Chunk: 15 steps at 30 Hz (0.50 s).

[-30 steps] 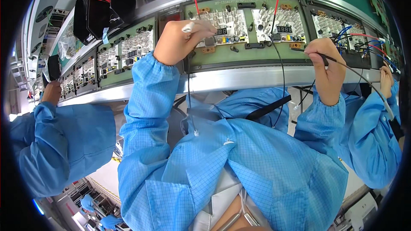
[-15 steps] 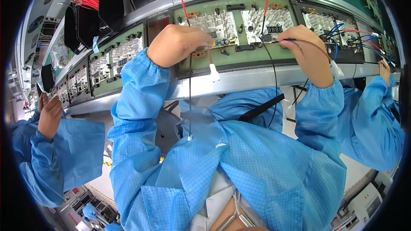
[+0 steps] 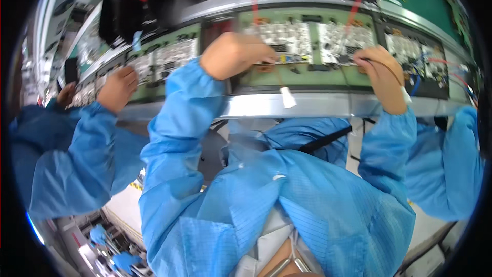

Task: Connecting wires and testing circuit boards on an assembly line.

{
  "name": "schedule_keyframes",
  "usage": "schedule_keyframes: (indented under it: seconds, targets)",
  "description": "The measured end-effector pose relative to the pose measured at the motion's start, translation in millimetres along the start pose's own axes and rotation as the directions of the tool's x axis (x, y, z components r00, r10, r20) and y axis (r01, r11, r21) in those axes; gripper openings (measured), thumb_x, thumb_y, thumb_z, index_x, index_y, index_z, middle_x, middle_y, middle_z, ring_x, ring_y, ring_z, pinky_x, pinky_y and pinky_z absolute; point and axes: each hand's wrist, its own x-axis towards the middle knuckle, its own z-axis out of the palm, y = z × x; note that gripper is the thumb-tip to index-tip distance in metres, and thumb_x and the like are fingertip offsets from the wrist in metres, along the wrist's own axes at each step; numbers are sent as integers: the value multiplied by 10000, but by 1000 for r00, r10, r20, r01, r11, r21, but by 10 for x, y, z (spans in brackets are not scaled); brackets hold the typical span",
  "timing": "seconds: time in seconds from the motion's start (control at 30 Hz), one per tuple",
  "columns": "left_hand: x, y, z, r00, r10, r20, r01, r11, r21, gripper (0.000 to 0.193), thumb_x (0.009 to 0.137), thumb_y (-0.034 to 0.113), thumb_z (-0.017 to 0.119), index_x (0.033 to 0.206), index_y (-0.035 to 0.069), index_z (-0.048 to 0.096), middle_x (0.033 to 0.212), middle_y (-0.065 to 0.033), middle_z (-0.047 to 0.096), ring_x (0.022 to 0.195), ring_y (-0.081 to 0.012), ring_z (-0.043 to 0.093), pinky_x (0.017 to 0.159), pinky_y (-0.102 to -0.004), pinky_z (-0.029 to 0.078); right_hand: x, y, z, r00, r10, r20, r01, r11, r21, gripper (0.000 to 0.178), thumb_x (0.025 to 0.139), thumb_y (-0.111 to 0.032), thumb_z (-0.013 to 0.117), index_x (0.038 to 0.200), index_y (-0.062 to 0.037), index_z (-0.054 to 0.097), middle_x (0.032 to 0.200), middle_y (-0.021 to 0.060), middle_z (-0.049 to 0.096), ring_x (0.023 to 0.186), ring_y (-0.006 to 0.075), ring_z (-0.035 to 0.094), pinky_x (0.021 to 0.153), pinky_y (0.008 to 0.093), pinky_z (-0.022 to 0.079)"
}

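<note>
My left hand [image 3: 238,55] is closed in a pinch at the near edge of a white circuit board [image 3: 292,38]. From its fingertips hangs a brown wire [image 3: 279,78] with a white connector [image 3: 288,98] at the lower end. My right hand [image 3: 382,77] is pinched shut at the near right corner of a second circuit board [image 3: 338,33], on another brown wire [image 3: 385,65] that curves back over the hand. A white end piece [image 3: 406,95] shows beside that wrist. Both boards sit in a green fixture [image 3: 246,79]. Motion blur hides the fingertip contacts.
A metal rail [image 3: 307,105] runs along the near side. More boards [image 3: 177,55] line up at left; a board with blue and red wires [image 3: 420,56] is at right. Dark wire bins [image 3: 130,13] stand behind. At left, a co-worker's hand [image 3: 119,90] is over the line.
The whole view has shifted and blurred, so the boards appear farther right and lower. Both my hands keep their pinches. The left co-worker's hand has come up to the line of boards.
</note>
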Motion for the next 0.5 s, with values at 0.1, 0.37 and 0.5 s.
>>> schedule_keyframes:
  seconds: [0.1,0.37,0.5]
  targets:
    - [18,59,43,998,4,-59,-6,1000,-25,175,774,60,664,943,76,706,840,-68,696,736,-264,669,657,-360,548,-44,-211,-121,994,100,33,-97,992,-77,68,828,-5,608,884,-9,647,854,115,636,809,279,588,732,330,463]
    - [-88,175,14,995,-81,-49,82,996,30,318,728,-21,630,1017,88,703,861,-90,684,761,-284,666,676,-362,560,13,-224,-132,994,81,70,-70,986,-149,61,811,7,627,865,-14,645,818,110,618,790,267,585,705,337,462]
    - [-94,224,-63,995,-80,-61,88,983,160,430,684,-80,574,1051,113,688,900,-82,673,805,-290,656,706,-370,553,103,-256,-128,994,-5,114,36,961,-275,93,771,12,652,857,-23,653,805,102,614,780,274,578,679,345,461]
